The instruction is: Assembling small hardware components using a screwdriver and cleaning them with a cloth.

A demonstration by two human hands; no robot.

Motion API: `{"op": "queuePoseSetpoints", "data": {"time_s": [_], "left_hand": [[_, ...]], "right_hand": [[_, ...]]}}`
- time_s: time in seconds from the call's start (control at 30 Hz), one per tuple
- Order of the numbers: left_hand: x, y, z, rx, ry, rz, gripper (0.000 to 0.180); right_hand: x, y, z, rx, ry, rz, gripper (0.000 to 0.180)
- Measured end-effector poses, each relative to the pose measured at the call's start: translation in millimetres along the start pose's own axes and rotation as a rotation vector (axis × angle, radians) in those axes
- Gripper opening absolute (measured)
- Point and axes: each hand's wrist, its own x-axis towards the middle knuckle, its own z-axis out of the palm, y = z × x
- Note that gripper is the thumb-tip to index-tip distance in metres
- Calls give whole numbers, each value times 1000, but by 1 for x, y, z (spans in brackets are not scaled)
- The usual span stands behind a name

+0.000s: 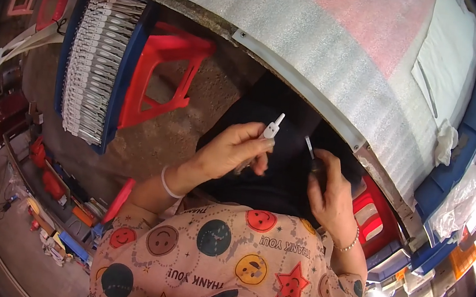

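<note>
Head view, before us: a left hand (232, 151), closed in a fingertip pinch, holds a small white piece (270, 130) over a dark lap (280, 192); the right hand (332, 193) curls around a slim tool (309, 146). A loosened pinch could drop the piece; a tool slip could jab skin.

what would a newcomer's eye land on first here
Probably the blue tray at upper left, packed with a long row of white-and-grey pieces, with a bright red stool right beside it. Next, near the middle, the small white piece in the left grip stands out against dark clothing. The shirt printed with smiling faces also catches the eye along the bottom.
</note>
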Motion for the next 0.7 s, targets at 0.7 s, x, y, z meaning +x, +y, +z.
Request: {"op": "queuePoseSetpoints", "data": {"time_s": [0.7], "left_hand": [[9,-23,10,-336,-142,-54,25]], "right_hand": [[-1,-20,-5,-145,-1,-259,46]]}}
